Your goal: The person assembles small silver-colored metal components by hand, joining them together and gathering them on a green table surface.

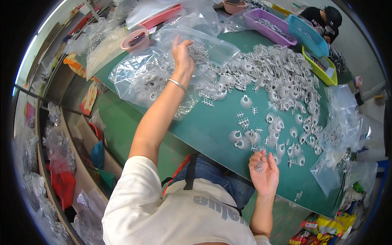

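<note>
My left hand [182, 56] reaches out over the clear plastic bags at the far left of the table, its thumb and forefinger stretched apart. I see nothing held in it. Under and beside that forearm, a clear bag [126, 67] contains silver fan-shaped metal pieces. Palm up at the table's near edge, my right hand [265, 174] has its fingers curled around small silver metal pieces [259, 165]; their exact shape is too small to tell. Just beyond it lie loose fan-shaped pieces [246, 101] and small branched, fishbone-like pieces [243, 123].
A large heap of silver pieces [286, 77] covers the green table's [204, 126] far right. Behind are a purple basket [249, 18], a blue basket [308, 34] and a green basket [328, 77]. A pink bowl [136, 41] stands far left. Another person [322, 20] is beyond the baskets.
</note>
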### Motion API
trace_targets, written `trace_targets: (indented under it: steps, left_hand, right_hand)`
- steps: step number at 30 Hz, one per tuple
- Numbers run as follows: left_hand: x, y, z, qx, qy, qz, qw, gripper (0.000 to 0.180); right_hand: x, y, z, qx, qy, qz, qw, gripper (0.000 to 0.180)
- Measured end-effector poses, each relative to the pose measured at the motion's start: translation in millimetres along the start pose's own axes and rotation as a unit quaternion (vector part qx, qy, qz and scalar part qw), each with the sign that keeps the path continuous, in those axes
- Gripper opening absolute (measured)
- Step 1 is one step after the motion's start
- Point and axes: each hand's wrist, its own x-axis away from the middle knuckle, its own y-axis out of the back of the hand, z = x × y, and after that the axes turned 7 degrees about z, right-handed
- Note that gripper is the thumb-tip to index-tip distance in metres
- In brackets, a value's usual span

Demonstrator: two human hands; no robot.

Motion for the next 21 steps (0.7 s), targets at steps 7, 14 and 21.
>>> trace_targets:
  steps: [7,14,21]
  left_hand:
    - [87.3,-11.5,-21.0,0.19,0.129,0.149,0.962,0.061]
    - [246.4,-22.4,-27.4,-0.225,0.038,0.573,0.787,0.04]
    - [288.3,-29.3,-3.4,-0.314,-0.094,0.564,0.758,0.039]
  right_hand:
    - [-1.5,4.0,14.6,0.02,0.046,0.058,0.997,0.045]
    - [-1.9,4.5,5.6,0.043,0.057,0.094,0.993,0.052]
    - [3.5,5.5,-18.8,0.131,0.081,0.094,0.984,0.059]
